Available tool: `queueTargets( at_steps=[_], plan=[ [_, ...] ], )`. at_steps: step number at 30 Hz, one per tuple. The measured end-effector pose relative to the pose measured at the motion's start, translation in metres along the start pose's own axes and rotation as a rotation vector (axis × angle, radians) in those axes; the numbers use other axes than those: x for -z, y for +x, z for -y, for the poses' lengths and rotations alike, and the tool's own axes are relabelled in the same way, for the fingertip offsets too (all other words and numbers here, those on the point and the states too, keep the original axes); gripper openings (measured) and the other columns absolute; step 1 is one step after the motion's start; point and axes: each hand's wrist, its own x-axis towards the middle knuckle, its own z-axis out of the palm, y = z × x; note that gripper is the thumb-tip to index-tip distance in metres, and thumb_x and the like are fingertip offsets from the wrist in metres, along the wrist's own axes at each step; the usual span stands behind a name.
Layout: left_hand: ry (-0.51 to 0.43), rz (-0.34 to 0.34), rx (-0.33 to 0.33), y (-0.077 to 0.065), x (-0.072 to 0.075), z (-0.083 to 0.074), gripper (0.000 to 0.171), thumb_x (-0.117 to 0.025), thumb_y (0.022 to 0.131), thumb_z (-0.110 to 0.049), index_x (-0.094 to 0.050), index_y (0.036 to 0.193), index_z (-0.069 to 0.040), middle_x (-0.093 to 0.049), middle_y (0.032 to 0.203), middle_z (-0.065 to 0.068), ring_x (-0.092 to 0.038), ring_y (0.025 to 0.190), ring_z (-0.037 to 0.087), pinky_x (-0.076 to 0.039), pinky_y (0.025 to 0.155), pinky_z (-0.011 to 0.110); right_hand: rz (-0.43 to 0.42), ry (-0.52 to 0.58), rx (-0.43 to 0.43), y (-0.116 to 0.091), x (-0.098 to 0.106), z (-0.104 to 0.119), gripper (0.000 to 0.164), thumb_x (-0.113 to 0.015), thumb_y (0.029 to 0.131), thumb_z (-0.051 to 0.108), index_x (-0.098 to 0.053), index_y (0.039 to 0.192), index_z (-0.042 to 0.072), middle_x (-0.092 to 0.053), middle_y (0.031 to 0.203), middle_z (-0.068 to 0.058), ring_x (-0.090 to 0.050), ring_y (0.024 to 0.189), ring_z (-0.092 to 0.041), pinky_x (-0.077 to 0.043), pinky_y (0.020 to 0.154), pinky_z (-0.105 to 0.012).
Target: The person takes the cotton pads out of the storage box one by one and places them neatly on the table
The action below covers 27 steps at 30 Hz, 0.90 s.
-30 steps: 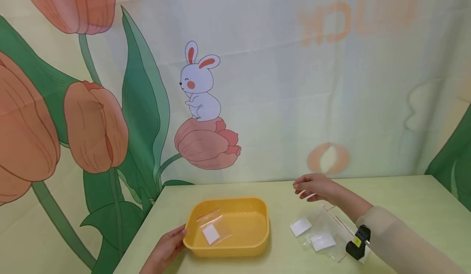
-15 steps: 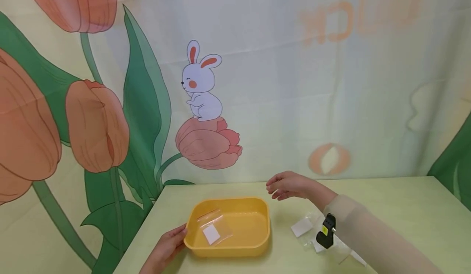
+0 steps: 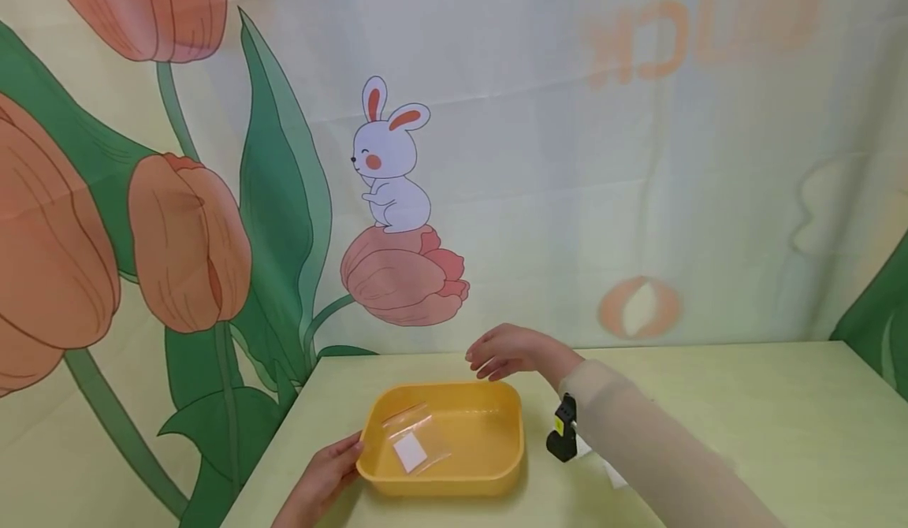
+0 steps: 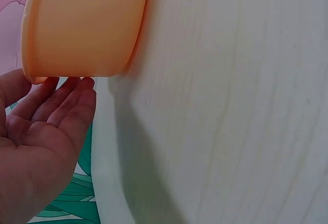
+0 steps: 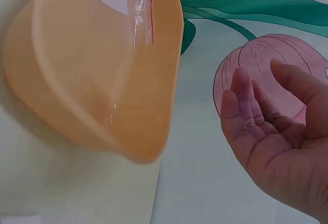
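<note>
My left hand [image 3: 328, 469] rests its fingertips against the left end of a yellow plastic bin [image 3: 489, 477] on the table. In the left wrist view, the fingers of the left hand [image 4: 48, 131] look only slightly bent against the bin's end [image 4: 87, 34]; the thumb tip is partly hidden by the rim. Inside the bin, at its left, lies a clear zip bag [image 3: 418, 437] with a white rectangle in it. Above the bin's far right corner hovers my right hand [image 3: 507, 352], fingers loosely bent, nothing in them, as the right wrist view confirms for this hand [image 5: 279, 131].
White pieces [image 3: 613, 473] of the things on the table at the right show past my right sleeve [image 3: 638, 433], which hides most of them. A printed curtain [image 3: 532, 197] hangs behind the table [image 3: 766, 418]. My right wrist carries a black device [image 3: 563, 429].
My right hand has moved left, from above the bags at the right to over the bin's far right corner, its sleeve now covering those bags. Left hand and bin have stayed put.
</note>
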Motion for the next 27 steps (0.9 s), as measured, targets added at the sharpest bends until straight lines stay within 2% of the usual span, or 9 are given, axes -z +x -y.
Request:
queueTargets(
  at_steps=[5, 9, 12, 16, 23, 27],
  plan=[
    [0.009, -0.002, 0.003, 0.002, -0.002, -0.001, 0.047, -0.048, 0.109, -0.013, -0.043, 0.147, 0.015, -0.046, 0.152, 0.033, -0.069, 0.111, 0.02, -0.06, 0.102, 0.041, -0.024, 0.013, -0.021, 0.011, -0.019, 0.006, 0.033, -0.07, 0.098, 0.023, -0.069, 0.123, 0.003, -0.073, 0.12, -0.016, -0.073, 0.107, -0.028, -0.064, 0.095, -0.035],
    [0.01, 0.001, -0.001, 0.002, 0.0, 0.002, 0.047, -0.048, 0.109, -0.012, -0.042, 0.146, 0.016, -0.048, 0.151, 0.034, -0.069, 0.107, 0.018, -0.061, 0.099, 0.04, -0.068, 0.104, -0.055, 0.022, -0.039, -0.004, 0.031, -0.07, 0.097, 0.022, -0.07, 0.122, 0.003, -0.074, 0.117, -0.015, -0.073, 0.102, -0.027, -0.064, 0.095, -0.036],
    [0.003, 0.005, -0.018, 0.004, 0.001, 0.004, 0.047, -0.049, 0.109, -0.012, -0.042, 0.145, 0.017, -0.048, 0.15, 0.035, -0.069, 0.107, 0.019, -0.061, 0.099, 0.041, -0.091, 0.158, -0.106, 0.028, -0.055, -0.012, 0.03, -0.071, 0.096, 0.02, -0.07, 0.12, 0.002, -0.075, 0.11, -0.015, -0.074, 0.097, -0.025, -0.064, 0.093, -0.037],
    [0.024, 0.0, -0.005, 0.004, 0.0, 0.001, 0.048, -0.049, 0.109, -0.014, -0.042, 0.146, 0.016, -0.045, 0.152, 0.034, -0.069, 0.113, 0.022, -0.059, 0.103, 0.043, -0.09, 0.175, -0.182, 0.027, -0.075, -0.02, 0.029, -0.073, 0.094, 0.018, -0.07, 0.117, 0.0, -0.075, 0.107, -0.018, -0.075, 0.095, -0.028, -0.065, 0.093, -0.039],
    [0.049, -0.017, 0.015, 0.003, -0.002, -0.001, 0.048, -0.048, 0.109, -0.015, -0.043, 0.147, 0.013, -0.046, 0.153, 0.032, -0.068, 0.116, 0.023, -0.058, 0.105, 0.044, -0.111, 0.129, -0.223, 0.019, -0.098, -0.023, 0.035, -0.074, 0.093, 0.022, -0.067, 0.118, -0.001, -0.07, 0.115, -0.024, -0.07, 0.103, -0.039, -0.062, 0.098, -0.046],
    [0.046, -0.019, 0.007, 0.002, -0.002, 0.001, 0.047, -0.047, 0.11, -0.015, -0.043, 0.147, 0.014, -0.046, 0.152, 0.033, -0.068, 0.117, 0.024, -0.058, 0.104, 0.044, -0.101, 0.227, -0.252, 0.021, -0.102, -0.026, 0.041, -0.069, 0.096, 0.022, -0.062, 0.126, -0.006, -0.064, 0.123, -0.029, -0.065, 0.113, -0.045, -0.059, 0.101, -0.054]
  ],
)
